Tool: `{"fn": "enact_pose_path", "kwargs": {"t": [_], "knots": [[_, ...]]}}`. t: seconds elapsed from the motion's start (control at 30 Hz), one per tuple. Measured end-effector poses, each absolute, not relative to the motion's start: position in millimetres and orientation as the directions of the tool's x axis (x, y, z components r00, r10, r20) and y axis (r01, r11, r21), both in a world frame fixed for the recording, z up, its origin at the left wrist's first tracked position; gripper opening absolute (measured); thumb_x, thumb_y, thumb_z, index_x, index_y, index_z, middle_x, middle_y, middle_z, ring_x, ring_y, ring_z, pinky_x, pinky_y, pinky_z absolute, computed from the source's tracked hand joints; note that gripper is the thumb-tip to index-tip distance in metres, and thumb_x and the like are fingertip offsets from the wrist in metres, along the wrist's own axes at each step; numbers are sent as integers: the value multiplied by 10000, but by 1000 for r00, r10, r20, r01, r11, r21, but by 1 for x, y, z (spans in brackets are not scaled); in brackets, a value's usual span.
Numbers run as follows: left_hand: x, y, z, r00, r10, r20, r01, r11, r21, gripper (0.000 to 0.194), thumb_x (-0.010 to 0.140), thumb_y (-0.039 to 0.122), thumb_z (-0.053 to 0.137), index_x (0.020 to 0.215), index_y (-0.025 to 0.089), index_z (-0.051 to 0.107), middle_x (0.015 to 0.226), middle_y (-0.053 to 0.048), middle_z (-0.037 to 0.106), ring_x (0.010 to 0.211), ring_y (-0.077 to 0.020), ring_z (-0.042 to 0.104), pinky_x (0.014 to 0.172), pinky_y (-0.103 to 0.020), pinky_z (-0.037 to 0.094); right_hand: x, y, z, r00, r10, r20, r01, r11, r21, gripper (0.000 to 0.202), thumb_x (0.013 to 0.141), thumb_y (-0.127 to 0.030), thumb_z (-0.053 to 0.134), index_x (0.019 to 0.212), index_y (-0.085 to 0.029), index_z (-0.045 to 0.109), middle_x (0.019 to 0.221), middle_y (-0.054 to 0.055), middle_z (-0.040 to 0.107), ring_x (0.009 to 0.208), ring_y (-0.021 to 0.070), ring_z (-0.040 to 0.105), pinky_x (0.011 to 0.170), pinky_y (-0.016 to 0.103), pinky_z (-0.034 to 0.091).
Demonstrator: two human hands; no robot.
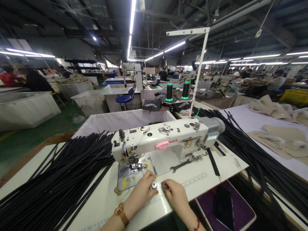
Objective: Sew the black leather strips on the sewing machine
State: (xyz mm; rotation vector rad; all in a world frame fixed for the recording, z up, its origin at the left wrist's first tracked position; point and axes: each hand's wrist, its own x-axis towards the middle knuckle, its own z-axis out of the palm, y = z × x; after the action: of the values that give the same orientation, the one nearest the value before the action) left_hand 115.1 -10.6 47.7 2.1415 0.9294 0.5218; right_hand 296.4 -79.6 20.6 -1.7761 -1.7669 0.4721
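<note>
A white sewing machine (154,138) stands on a pale table. In front of its bed my left hand (144,187), with a watch on the wrist, has its fingers closed around a small round metal bobbin part (154,184). My right hand (175,192) is just to the right, apart from the left, its thumb and fingers pinched together; what they hold, if anything, is too small to make out. The needle and presser foot area (137,164) lies just beyond my left hand. A wrench (181,165) rests on the table behind my right hand.
Bundles of black straps (79,163) cover the left side, and more straps (243,144) run along the right. Two black thread cones (169,92) stand behind the machine. A dark phone (223,207) lies at the lower right. Beige pieces (281,138) lie further right; people sit in the background.
</note>
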Motion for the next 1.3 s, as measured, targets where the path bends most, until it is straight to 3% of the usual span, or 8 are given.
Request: {"fn": "enact_pose_path", "kwargs": {"t": [0.13, 0.3, 0.37, 0.47, 0.57, 0.67, 1.13, 1.3], "knots": [[114, -11, 40, 601, 789, 130, 474, -482, 736, 225, 723, 160, 693, 932, 180, 613, 1005, -53, 517, 929, -225, 528, 843, -327, 423, 296, -78, 20, 64, 983, 170, 765, 61, -641, 166, 856, -206, 517, 878, -229, 680, 818, 28, 722, 764, 196, 651, 690, 278, 432], [112, -23, 40, 536, 829, 162, 425, -430, 796, 141, 730, 152, 678, 856, 182, 622, 912, -44, 570, 831, -212, 557, 798, -333, 440, 292, -78, 24, 128, 970, 206, 674, 68, -736, 187, 882, -282, 523, 814, -217, 684, 750, 24, 691, 697, 183, 606, 657, 279, 414], [110, -33, 40, 470, 875, 119, 345, -306, 888, 189, 734, 185, 692, 914, 179, 637, 860, -43, 609, 763, -207, 578, 759, -336, 459, 287, -81, 30, 151, 964, 218, 584, 91, -807, 200, 883, -295, 534, 774, -204, 675, 710, 17, 655, 669, 169, 576, 639, 272, 405], [105, -53, 41, 403, 914, -49, 47, 32, 998, 355, 717, 270, 752, 1034, 160, 635, 893, -71, 669, 777, -222, 634, 739, -340, 495, 272, -90, 44, 167, 959, 228, 445, 133, -885, 219, 884, -327, 548, 747, -193, 656, 680, 1, 588, 654, 154, 536, 624, 264, 395], [97, -73, 51, 375, 900, -224, -256, 333, 908, 547, 636, 308, 844, 1114, 151, 628, 1005, -105, 686, 820, -222, 665, 798, -356, 517, 253, -100, 57, 155, 960, 235, 374, 164, -913, 225, 883, -345, 555, 752, -190, 652, 674, -9, 548, 642, 144, 506, 605, 261, 376], [83, -92, 67, 323, 889, -326, -407, 441, 800, 605, 584, 271, 887, 1128, 162, 645, 1059, -102, 677, 869, -210, 663, 858, -353, 518, 234, -108, 65, 142, 958, 247, 342, 187, -921, 212, 884, -336, 556, 765, -191, 656, 679, -10, 541, 637, 141, 496, 591, 261, 362], [23, -144, 86, 217, 951, -220, -538, 305, 786, 486, 693, 352, 821, 1130, 191, 681, 921, -57, 609, 785, -141, 543, 658, -256, 454, 173, -152, 83, 115, 944, 309, 305, 263, -915, 215, 883, -351, 553, 744, -200, 616, 676, -18, 516, 622, 135, 464, 580, 260, 352], [15, -161, 92, 221, 959, -175, -564, 272, 779, 440, 723, 309, 803, 1125, 183, 675, 933, -48, 603, 756, -118, 520, 621, -230, 441, 174, -168, 86, 191, 951, 241, 160, 212, -964, 244, 872, -396, 570, 733, -194, 580, 659, -21, 527, 632, 129, 466, 597, 254, 362]]}}
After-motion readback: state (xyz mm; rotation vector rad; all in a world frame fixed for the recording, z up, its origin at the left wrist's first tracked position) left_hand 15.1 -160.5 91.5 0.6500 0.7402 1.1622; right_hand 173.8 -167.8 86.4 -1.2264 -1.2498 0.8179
